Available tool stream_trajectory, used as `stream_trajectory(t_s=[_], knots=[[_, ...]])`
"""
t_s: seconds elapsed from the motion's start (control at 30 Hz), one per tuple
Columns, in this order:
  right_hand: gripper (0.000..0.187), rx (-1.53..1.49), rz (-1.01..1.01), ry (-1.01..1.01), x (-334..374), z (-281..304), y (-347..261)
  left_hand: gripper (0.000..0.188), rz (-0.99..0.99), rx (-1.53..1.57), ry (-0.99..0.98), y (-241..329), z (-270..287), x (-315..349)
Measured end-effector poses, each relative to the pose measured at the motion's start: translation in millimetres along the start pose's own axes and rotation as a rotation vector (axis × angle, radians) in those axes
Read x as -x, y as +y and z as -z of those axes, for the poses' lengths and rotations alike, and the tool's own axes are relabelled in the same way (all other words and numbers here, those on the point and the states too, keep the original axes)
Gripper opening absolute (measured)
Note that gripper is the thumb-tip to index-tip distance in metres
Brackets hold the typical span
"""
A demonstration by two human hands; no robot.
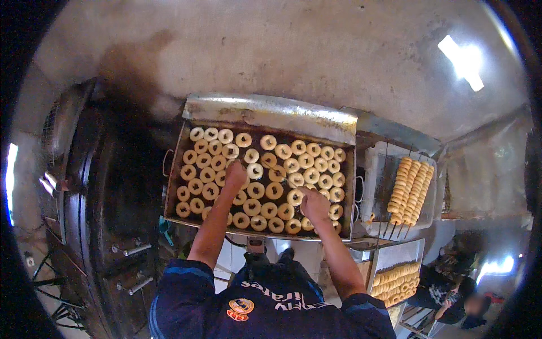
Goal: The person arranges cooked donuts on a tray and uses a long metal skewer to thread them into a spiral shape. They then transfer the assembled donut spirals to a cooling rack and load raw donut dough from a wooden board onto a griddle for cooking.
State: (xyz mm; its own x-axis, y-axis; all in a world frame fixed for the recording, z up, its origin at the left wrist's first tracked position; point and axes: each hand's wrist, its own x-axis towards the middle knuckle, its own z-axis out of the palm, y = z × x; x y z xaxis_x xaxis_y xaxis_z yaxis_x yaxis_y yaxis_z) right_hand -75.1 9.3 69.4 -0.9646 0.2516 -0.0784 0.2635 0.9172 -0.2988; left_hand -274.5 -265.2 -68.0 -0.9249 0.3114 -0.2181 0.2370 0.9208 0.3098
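Ring doughnuts [256, 190], pale to golden, float in several rows in the dark oil of a wide rectangular frying pan [169, 195]. Over the left-middle of the pan is my left hand [236, 174], its fingers closed among the rings. My right hand [314, 203], also closed, hovers over the right-middle, close to a pale doughnut [294, 197]. Thin dark lines, perhaps sticks, show near both hands, but what the fingers hold is too small to make out. My fingers hide some rings beneath them.
Right of the pan, a clear plastic tub [371, 186] bears doughnuts threaded on rods [411, 192]. Below it, a tray [389, 255] holds more rings. A dark oven [121, 214] stands left. A metal splash guard [271, 116] backs the pan. Another person [446, 294] sits at lower right.
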Motion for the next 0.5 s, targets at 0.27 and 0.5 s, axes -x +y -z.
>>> stream_trajectory(t_s=[0.27, 0.5], knots=[[0.039, 0.062, 0.091, -0.027, 68, 36, 23, 0.03, -0.11, 0.079, 0.1, -12, -45, 63], [0.039, 0.052, 0.095, -0.053, 118, 76, 37, 0.03, -0.011, 0.209, 0.057, 40, -3, 137]])
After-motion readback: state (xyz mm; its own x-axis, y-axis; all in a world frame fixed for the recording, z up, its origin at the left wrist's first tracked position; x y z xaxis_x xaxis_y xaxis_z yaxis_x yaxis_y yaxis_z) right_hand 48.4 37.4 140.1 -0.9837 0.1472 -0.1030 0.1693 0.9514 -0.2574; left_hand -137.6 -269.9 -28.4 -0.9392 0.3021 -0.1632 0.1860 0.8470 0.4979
